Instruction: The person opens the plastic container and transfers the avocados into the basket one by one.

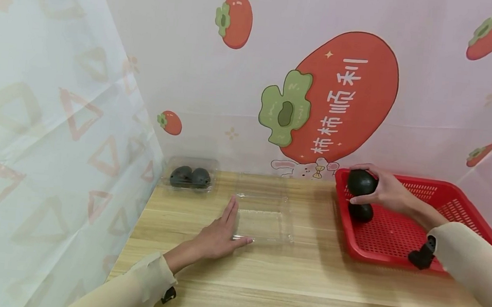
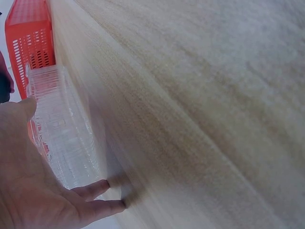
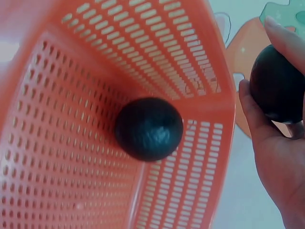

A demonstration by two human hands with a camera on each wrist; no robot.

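Avocado [image 1: 361,181] gripped in right hand [image 1: 385,190] above basket [image 1: 456,211] | left hand [image 1: 220,236] flat, fingers straight, steadying open clamshell [image 1: 265,222] on worktop [image 1: 304,285] | advice: keep clamshell pinned, lower fruit gently.

The left hand [image 2: 33,191] is lying open at the bottom left, with its palm facing the clear plastic box [image 2: 62,138]. Two fingertips [image 2: 102,186] are resting on the wooden table [image 2: 200,105], right at the near end of the box. The thumb is pointing up beside the box. The box is lying along the table edge. Behind it, the red basket [image 2: 28,43] with little holes is sitting at the top left. The table is looking blurry.
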